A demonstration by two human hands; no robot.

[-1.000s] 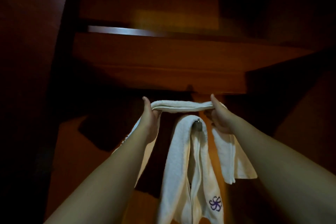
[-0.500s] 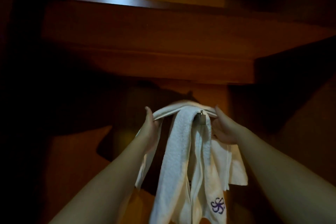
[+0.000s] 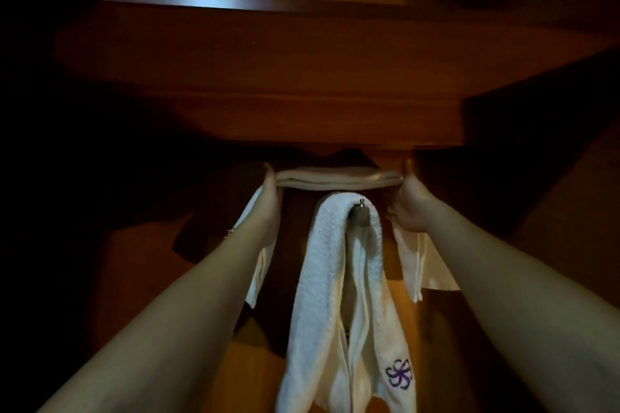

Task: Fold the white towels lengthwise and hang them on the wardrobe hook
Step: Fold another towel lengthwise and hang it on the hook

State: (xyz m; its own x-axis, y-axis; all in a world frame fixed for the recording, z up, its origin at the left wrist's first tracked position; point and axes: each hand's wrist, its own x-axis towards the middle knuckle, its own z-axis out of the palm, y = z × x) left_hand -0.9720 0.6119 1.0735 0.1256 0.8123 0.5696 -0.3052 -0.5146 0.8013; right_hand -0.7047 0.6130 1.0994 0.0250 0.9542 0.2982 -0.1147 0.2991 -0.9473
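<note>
We see both arms raised inside a dim wooden wardrobe. The left hand (image 3: 268,201) grips one end of a folded white towel (image 3: 339,178), thumb up over its top edge; the fingers are hidden behind the cloth. The right hand (image 3: 407,201) grips the other end likewise, thumb raised. Between the hands the towel runs taut and level, its loose ends drooping past each wrist. It sits just above the metal hook (image 3: 360,211), apart from it, and just below the front edge of a wooden shelf (image 3: 302,124). A second white towel (image 3: 335,278) already hangs over the hook, its purple emblem (image 3: 399,374) low on the right tail. A metal rail (image 3: 201,0) crosses higher up. We note dark open space to either side of the hands; only a narrow gap lies between held towel and shelf edge.
</note>
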